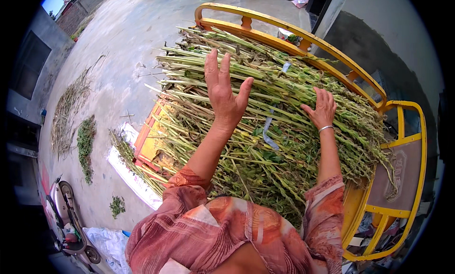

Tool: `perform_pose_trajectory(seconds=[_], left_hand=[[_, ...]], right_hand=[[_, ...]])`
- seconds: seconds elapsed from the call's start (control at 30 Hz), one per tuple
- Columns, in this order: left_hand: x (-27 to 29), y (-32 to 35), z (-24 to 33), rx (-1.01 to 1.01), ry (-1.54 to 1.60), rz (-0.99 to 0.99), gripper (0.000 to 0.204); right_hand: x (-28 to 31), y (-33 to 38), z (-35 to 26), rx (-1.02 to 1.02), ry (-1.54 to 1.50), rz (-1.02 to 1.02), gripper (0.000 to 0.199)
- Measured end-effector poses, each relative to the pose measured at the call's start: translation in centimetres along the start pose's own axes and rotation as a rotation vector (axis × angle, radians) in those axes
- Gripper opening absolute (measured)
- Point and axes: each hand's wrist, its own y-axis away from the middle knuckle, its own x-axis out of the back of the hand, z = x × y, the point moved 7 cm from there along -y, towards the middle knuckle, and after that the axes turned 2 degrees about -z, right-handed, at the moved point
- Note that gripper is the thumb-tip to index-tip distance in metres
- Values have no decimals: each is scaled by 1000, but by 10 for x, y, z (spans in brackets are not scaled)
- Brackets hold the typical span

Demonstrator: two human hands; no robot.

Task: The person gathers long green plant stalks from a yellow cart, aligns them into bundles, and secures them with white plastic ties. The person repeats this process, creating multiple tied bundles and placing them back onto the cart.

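**A:** What holds the load?

**B:** A yellow-railed metal cart bed (pixel 303 37), piled high with a heap of long green-and-tan plant stalks with seed pods (pixel 265 146). The heap fills the bed under both hands and spills over its near-left edge, where the cart's orange side panel (pixel 147 141) shows below the left hand.

**A:** And the hands?

**B:** The left hand (pixel 225 96) is lifted over the heap, fingers spread wide and pointing away from the person, holding nothing. The right hand (pixel 322 110) lies flat on the stalks, palm down, fingers loosely apart, a thin silver bangle (pixel 325 128) on its wrist; it grips nothing.

**A:** Which way do the stalks run?

**B:** Their long axis runs crosswise, from the left hand's side to the right hand's side. The cut, bare ends stick out past the left hand; the podded tops lie beyond the right hand, against the yellow rail.

**A:** Anything tying them?

**B:** A pale grey-blue strip (pixel 269 127) runs across the stalks between the two hands.

**A:** Beyond the cart?

**B:** Left of the left hand, a grey concrete yard (pixel 123 42) with loose rows of stalks (pixel 71 113) scattered on it, well apart from the heap.
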Motion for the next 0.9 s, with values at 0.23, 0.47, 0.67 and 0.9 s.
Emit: perform_pose_trajectory(seconds=[0.23, 0.47, 0.67, 0.9], left_hand=[[-143, 19, -60, -313, -403, -541, 58], [-141, 14, -49, -392, -491, -632, 63], [-96, -8, -28, -527, -484, -429, 66], [53, 53, 9, -249, 75, -209, 26]], right_hand=[[0, 7, -8, 55, 41, 35, 82], [67, 75, -40, 94, -40, 307, 67], [-20, 241, -147, 5, -768, -507, 47], [-165, 311, -192, -865, -1245, -1066, 36]])
